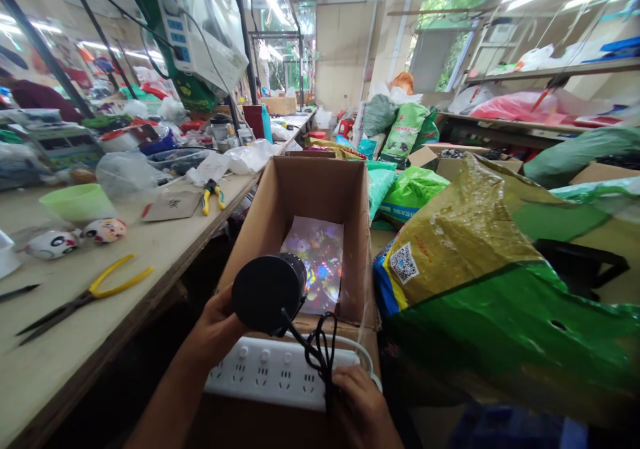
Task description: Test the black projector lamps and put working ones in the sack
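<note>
In my left hand is a black cylindrical projector lamp, its flat round base facing me. Coloured light speckles fall on a white sheet inside an open cardboard box beyond it. A black cable hangs from the lamp in a looped bundle. My right hand is closed on the lower end of this cable, at the right part of a white power strip. Whether a plug sits in those fingers is hidden. The strip lies in front of the box, with several sockets facing up.
On the workbench at left lie yellow-handled long-nose pliers, smaller pliers, a green bowl and painted balls. A large green-and-gold sack stands close on the right. Another power strip hangs above the bench.
</note>
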Action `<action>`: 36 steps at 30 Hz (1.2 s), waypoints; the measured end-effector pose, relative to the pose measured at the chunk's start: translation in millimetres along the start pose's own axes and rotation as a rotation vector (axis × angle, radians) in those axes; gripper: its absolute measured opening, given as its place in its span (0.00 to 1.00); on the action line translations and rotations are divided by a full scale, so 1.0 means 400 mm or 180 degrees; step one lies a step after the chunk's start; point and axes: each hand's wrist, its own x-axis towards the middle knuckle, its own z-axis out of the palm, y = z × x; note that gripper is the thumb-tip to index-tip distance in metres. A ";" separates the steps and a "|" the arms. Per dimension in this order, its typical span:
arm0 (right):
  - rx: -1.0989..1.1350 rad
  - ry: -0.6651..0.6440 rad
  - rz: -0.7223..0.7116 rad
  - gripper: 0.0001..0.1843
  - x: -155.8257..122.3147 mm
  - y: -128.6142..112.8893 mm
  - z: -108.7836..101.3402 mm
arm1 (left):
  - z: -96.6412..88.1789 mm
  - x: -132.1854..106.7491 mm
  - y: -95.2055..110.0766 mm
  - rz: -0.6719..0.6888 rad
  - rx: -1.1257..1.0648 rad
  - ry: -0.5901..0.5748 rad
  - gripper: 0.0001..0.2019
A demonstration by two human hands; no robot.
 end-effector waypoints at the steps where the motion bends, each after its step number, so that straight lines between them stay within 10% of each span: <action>1: -0.0008 0.0012 0.0005 0.15 0.000 0.000 0.001 | 0.002 0.003 0.005 -0.0007 0.0012 -0.0040 0.20; 15: -0.0069 -0.0156 -0.0026 0.15 0.006 -0.007 -0.006 | 0.017 0.092 0.024 -0.0178 -0.0407 -0.0574 0.26; 36: -0.0181 0.0262 -0.0193 0.08 0.019 -0.029 -0.008 | 0.068 0.089 0.062 -0.0130 -0.0197 -0.0173 0.21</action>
